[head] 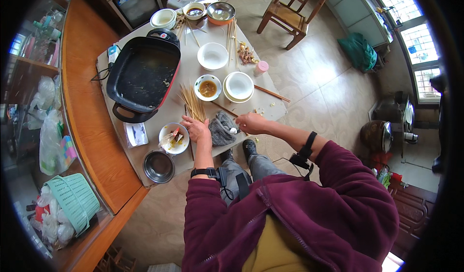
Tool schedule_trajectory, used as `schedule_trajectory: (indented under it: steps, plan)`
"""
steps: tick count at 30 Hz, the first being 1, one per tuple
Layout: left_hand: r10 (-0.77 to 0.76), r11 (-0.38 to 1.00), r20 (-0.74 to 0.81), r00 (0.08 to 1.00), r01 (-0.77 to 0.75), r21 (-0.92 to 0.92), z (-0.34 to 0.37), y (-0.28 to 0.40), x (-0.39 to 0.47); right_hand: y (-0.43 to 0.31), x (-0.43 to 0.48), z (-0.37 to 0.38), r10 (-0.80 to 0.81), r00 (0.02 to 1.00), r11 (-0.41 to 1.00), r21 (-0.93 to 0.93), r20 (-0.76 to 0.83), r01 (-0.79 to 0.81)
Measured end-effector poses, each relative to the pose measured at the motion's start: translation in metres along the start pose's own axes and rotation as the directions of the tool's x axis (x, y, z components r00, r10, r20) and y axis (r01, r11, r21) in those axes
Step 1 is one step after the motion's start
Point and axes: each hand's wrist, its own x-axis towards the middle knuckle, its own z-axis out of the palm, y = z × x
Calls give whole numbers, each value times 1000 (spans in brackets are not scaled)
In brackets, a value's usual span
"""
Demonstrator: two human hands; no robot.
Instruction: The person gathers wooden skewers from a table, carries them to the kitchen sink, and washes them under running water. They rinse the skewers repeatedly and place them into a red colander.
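My left hand (197, 128) is at the near ends of a bundle of thin wooden skewers (192, 103); whether it grips them is unclear. My right hand (250, 123) is at the right of a crumpled grey cloth (222, 127), fingers bent, near a small white object (233, 130); its grip is hard to make out. Left of my left hand stands a white bowl with scraps (174, 138), and a steel bowl (158, 167) is nearer me. Beyond the skewers are a bowl of brown sauce (207, 87) and stacked white bowls (239, 86). A chopstick (224, 108) lies between my hands.
A black electric pan (145, 76) takes up the table's left side. Farther off are a white bowl (212, 56), a steel bowl in an orange one (221, 12), food scraps (246, 53) and a pink-lidded jar (261, 68). Chopsticks (272, 93) overhang the right edge. A wooden chair (290, 14) stands beyond.
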Motion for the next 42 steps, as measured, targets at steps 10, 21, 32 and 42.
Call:
schedule_trajectory:
  steps: [10,21,32,42]
  plan:
    - [-13,983,-221,975,52,173,28,22,37,43,-38,-76,-40,998,998,48,-50,43]
    - [-175,979,-62,983,180,98,14,30,56,153,-57,-147,-78,982,996,48,172,70]
    - [-147,988,-161,976,138,-68,21,33,37,194,-41,-200,0,984,1000,5,178,-1]
    - [81,972,-226,971,-27,232,35,26,69,185,-51,-163,57,950,997,-75,308,-35]
